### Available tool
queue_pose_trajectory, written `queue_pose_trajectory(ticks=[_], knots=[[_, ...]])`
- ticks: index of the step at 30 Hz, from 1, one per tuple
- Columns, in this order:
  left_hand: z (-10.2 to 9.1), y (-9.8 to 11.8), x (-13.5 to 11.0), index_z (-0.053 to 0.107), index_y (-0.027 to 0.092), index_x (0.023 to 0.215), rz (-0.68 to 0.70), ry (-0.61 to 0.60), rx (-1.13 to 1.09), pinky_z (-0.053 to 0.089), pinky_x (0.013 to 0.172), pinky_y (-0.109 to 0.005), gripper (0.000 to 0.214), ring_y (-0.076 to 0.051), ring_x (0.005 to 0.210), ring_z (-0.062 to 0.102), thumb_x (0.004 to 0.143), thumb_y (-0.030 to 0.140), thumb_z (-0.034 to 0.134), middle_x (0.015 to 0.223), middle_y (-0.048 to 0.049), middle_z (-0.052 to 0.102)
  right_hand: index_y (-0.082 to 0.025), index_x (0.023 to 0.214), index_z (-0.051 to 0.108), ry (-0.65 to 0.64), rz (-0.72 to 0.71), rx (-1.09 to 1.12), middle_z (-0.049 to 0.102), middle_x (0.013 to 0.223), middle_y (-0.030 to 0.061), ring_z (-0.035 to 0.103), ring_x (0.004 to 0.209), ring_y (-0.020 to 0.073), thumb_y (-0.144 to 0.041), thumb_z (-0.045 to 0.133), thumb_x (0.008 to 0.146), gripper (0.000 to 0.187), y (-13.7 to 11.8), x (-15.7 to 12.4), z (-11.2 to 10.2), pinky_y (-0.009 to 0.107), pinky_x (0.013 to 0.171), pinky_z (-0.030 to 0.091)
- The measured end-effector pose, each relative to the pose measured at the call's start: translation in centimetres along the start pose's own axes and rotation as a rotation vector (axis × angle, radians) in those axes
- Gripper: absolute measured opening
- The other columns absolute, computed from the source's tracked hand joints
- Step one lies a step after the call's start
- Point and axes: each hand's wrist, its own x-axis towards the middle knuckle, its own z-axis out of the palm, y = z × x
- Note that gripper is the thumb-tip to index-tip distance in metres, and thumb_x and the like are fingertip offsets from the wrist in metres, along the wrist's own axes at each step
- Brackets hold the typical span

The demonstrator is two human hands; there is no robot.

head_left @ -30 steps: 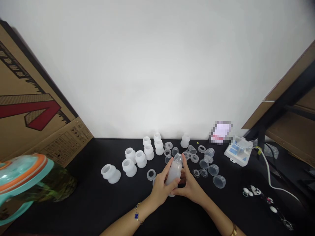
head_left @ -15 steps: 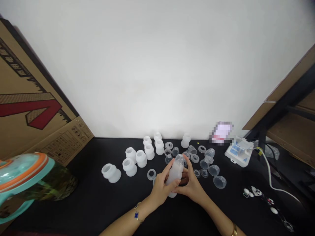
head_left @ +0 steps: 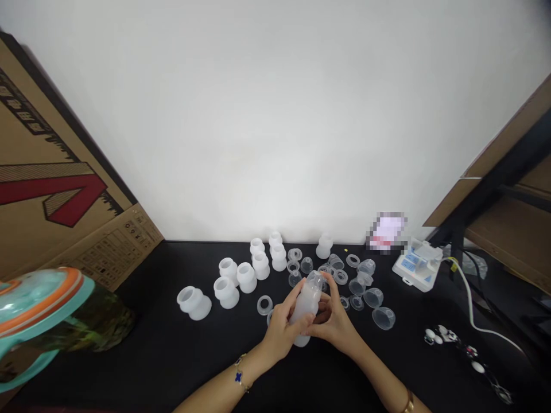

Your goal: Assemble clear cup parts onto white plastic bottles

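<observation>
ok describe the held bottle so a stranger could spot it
On the black table, just nearer than the white bottle bodies, the left hand and right hand meet. They hold a frosted bottle, the only one with a clear top fitted.

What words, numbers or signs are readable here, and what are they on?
No word reads clearly.
On the cardboard box: a big red mark, perhaps "7"; small black print, too small.
On the white device: blue labels, too small.
The pinkish patch: blurred.
The bottle in the left hand and right hand: no print seen.
</observation>
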Motion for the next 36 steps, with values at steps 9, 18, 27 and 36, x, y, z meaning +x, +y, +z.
queue_pose_trajectory(ticks=[9,18,27,36], knots=[[0.04,0.15,-0.05,0.040,0.017,0.150,-0.016,0.001,-0.039,0.039,0.057,-0.024,0.074,-0.015,0.062,0.050,0.087,0.047,0.065,0.076,-0.0011,0.063,-0.040,0.149,0.009,0.014,-0.020,-0.016,0.060,0.123,0.0100,0.070,0.088,0.0248,-0.032,0.096,0.055,0.127,0.14,-0.01,0.06,0.035,0.064,0.060],[-0.07,-0.01,-0.06,0.042,0.016,0.148,-0.027,0.006,-0.032,0.039,0.057,-0.024,0.073,-0.015,0.062,0.051,0.086,0.047,0.066,0.073,-0.0005,0.061,-0.039,0.151,0.013,0.019,-0.028,-0.044,0.062,0.118,0.0082,0.070,0.090,0.0258,-0.029,0.094,0.058,0.124,0.54,-0.02,-0.10,0.035,0.065,0.061],[0.04,-0.35,-0.10,0.043,0.018,0.147,-0.042,0.005,-0.098,0.037,0.057,-0.024,0.071,-0.014,0.061,0.049,0.086,0.044,0.068,0.075,-0.0002,0.061,-0.040,0.148,0.019,0.016,-0.031,-0.023,0.061,0.120,0.0078,0.069,0.089,0.0260,-0.032,0.095,0.055,0.121,0.37,0.10,-0.02,0.033,0.062,0.059],[0.06,-0.22,-0.15,0.045,0.018,0.145,-0.032,0.010,-0.079,0.034,0.056,-0.023,0.068,-0.013,0.060,0.046,0.086,0.042,0.068,0.071,0.0014,0.058,-0.040,0.145,0.019,0.026,-0.030,-0.009,0.062,0.112,0.0054,0.069,0.086,0.0251,-0.032,0.096,0.053,0.120,0.00,0.05,0.26,0.032,0.060,0.058]])
